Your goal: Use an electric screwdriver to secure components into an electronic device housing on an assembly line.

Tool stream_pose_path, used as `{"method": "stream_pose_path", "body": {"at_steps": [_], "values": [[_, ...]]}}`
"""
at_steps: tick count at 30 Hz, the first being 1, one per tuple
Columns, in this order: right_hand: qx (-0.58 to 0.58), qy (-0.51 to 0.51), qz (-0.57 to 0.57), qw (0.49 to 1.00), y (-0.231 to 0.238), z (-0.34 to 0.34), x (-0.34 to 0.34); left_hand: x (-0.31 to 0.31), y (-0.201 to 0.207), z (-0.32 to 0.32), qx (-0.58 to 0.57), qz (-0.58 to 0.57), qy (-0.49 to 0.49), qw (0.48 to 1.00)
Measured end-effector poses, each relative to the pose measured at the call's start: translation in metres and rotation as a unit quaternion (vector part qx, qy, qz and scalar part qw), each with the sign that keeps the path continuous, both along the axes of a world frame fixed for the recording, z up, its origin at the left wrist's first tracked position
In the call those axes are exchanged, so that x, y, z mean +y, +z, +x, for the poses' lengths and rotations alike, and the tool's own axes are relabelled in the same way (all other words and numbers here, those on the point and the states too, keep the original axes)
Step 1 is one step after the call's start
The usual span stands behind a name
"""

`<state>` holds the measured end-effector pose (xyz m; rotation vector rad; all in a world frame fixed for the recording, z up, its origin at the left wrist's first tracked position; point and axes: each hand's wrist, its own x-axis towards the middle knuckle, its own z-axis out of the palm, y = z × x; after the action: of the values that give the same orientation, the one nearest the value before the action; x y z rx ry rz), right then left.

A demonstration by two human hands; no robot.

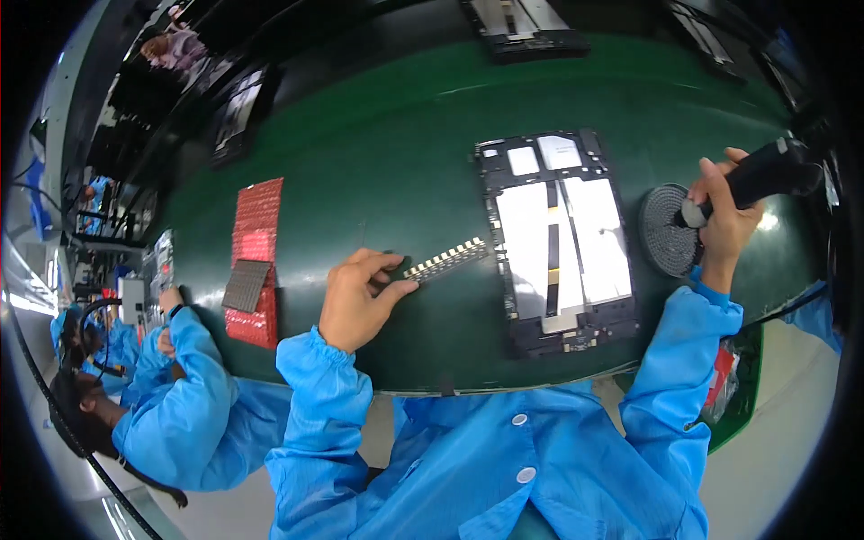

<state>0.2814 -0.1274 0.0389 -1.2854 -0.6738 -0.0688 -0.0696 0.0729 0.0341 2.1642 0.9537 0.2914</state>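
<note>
presently, left grip [355, 292]: narrowed to a pinch, thumb and finger on the near end of a pale-studded strip [448, 258], likely so most studs stay uncovered. strip: angled, far end just beside the opened flat unit [594, 243], which seems set squarely before me for reach. right grip [727, 220]: folded round a black handheld tool [774, 173], its grey end at a ribbed disc [664, 247]; contact, i cannot tell. room for moving: green tabletop [387, 171] between red pouch [256, 220] and unit; tighter, unit to disc and unit to near edge.
</note>
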Motion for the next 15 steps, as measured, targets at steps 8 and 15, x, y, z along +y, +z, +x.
{"method": "stream_pose_path", "body": {"at_steps": [8, 15], "values": [[0.034, 0.021, 0.022, 0.999, -0.001, -0.007, 0.013, 0.005, -0.003, -0.005, 0.049, 0.076, -0.010, 0.996], [0.017, 0.022, 0.018, 0.999, 0.002, -0.003, 0.004, 0.016, -0.006, -0.003, -0.052, -0.195, 0.069, 0.977]]}}
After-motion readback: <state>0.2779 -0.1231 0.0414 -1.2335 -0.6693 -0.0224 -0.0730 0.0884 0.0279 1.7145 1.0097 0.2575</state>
